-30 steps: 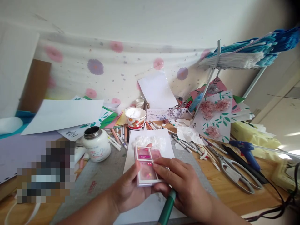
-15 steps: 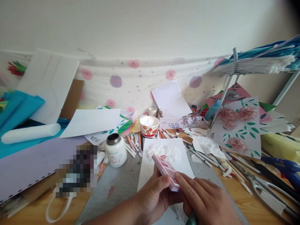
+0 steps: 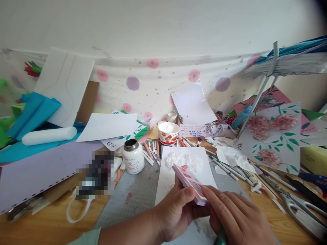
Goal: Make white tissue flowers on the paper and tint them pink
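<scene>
A flat pink-and-white box (image 3: 191, 182) with a patterned top is tilted in front of me, above the sheet of white paper (image 3: 163, 190). My left hand (image 3: 176, 207) wraps round its left side, thumb along the near edge. Over the box's near right end lie the fingers of my right hand (image 3: 235, 214), whose thumb is mostly hidden. Under the right palm shows the end of a dark green, rounded thing (image 3: 220, 237), too covered to name. Just beyond the box, fluffy white tufts (image 3: 184, 160) lie spread on the paper.
A paper bowl (image 3: 168, 133) with white stuff stands behind the sheet. To the left is an open white bottle (image 3: 133, 158) on the grey cutting mat (image 3: 122, 200). Markers (image 3: 150, 153), large scissors (image 3: 293, 204) and a flower picture (image 3: 273, 136) lie around.
The whole view has shifted, so the table things appear further right and slightly higher. Both hands keep the same hold on the box.
</scene>
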Available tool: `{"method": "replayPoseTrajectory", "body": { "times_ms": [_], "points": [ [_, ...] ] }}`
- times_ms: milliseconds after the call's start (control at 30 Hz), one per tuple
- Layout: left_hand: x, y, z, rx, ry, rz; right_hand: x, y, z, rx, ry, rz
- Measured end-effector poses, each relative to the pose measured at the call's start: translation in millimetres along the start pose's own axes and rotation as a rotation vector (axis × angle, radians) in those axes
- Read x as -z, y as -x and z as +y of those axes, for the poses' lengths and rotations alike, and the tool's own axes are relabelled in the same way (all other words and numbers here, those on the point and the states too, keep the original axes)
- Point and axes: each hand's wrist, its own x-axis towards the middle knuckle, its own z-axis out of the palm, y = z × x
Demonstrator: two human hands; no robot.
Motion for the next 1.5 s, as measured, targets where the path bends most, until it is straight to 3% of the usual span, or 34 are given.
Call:
{"method": "replayPoseTrajectory", "body": {
  "times_ms": [233, 367, 467, 600, 733, 933, 1100, 1367, 1500],
  "points": [
    [0.1, 0.8, -3.7, 0.000, 0.007, 0.014, -8.7, 6.2, 0.1, -0.032, -0.064, 0.015],
    [-2.0, 7.5, -3.4, 0.066, -0.059, 0.043, -12.5, 10.0, 15.6, -0.263, -0.073, 0.104],
    [-0.4, 10.0, 1.0, 0.164, -0.065, -0.034, -11.8, 8.9, 29.6, -0.415, -0.083, 0.135],
    [4.2, 8.7, 7.0, 0.323, -0.015, -0.162, -11.8, 6.1, 44.1, -0.613, -0.176, 0.113],
    [2.0, 7.8, 10.3, 0.425, 0.034, -0.183, -17.3, 8.1, 58.0, -0.824, -0.288, 0.021],
    [0.3, 3.0, 36.0, 0.215, 0.006, -0.062, -34.6, 24.8, 82.8, -1.084, -0.379, -0.022],
    [7.6, -4.2, 55.4, 0.097, -0.060, 0.052, -29.4, 37.5, 83.3, -1.050, -0.557, 0.038],
    [13.9, -9.8, 58.3, 0.051, -0.039, 0.145, 21.3, 46.2, 43.3, -0.955, -1.004, 0.156],
    [16.5, -10.1, 55.6, 0.082, -0.022, 0.129, 30.7, 56.2, 35.3, -0.957, -1.154, 0.229]
  ]
}}
